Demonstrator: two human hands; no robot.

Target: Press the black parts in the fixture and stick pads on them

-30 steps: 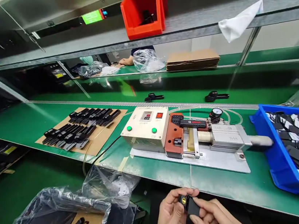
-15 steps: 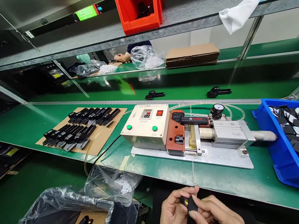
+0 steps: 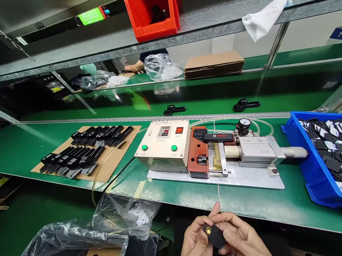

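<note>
Both the left hand (image 3: 195,248) and right hand (image 3: 244,244) pinch a small black part (image 3: 216,236) between thumbs and fingertips, just in front of the green bench (image 3: 181,204), while black pieces (image 3: 83,154) lie ranked on a cardboard sheet (image 3: 108,167) and a blue bin (image 3: 302,169) holds a heap more.

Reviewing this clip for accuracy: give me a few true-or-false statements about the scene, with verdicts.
1. The left hand and right hand hold a small black part. True.
2. The red bin stands on the bench. False: it sits on the upper shelf.
3. The blue bin holds black-and-white pieces. True.
4. The right hand touches the machine. False: neither hand touches it.
5. The cardboard sheet carries rows of black parts. True.
</note>
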